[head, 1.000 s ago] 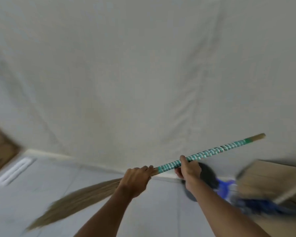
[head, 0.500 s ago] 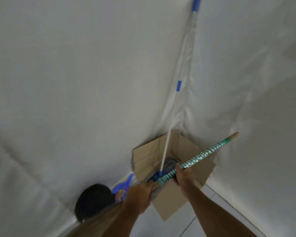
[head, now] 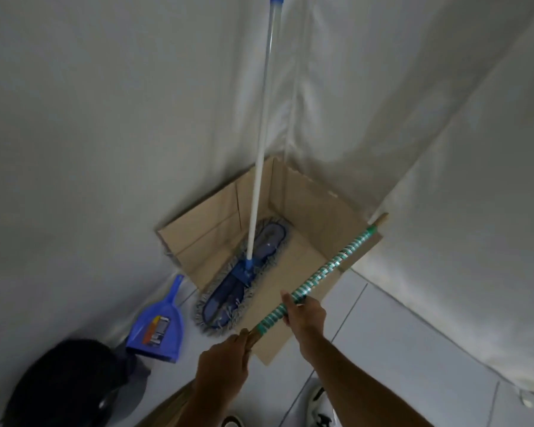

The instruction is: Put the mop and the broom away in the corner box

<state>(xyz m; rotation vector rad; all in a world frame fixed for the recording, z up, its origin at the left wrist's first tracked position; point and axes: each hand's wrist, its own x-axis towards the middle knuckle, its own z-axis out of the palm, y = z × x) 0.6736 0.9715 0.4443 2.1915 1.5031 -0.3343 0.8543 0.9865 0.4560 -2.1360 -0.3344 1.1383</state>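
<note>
An open cardboard box [head: 309, 198] stands in the corner where two white-draped walls meet. The blue flat mop [head: 244, 275] stands inside it, its white pole leaning up into the corner. I hold the broom [head: 330, 266] by its green-and-silver wrapped handle, slanted above the box's near right edge, tip pointing up right. My right hand [head: 304, 309] grips the wrapped handle. My left hand [head: 222, 362] grips lower, where the straw bristles begin; the bristles are hidden below my arm.
A blue dustpan [head: 159, 328] leans against the left wall beside the box. A black round bin [head: 71, 386] sits at the lower left. Grey floor tiles [head: 398, 340] spread to the right, and my shoes [head: 321, 405] show at the bottom edge.
My view swung right and down to the corner box with the mop in it. Both hands carried the broom over to the box's near edge, keeping the same grip.
</note>
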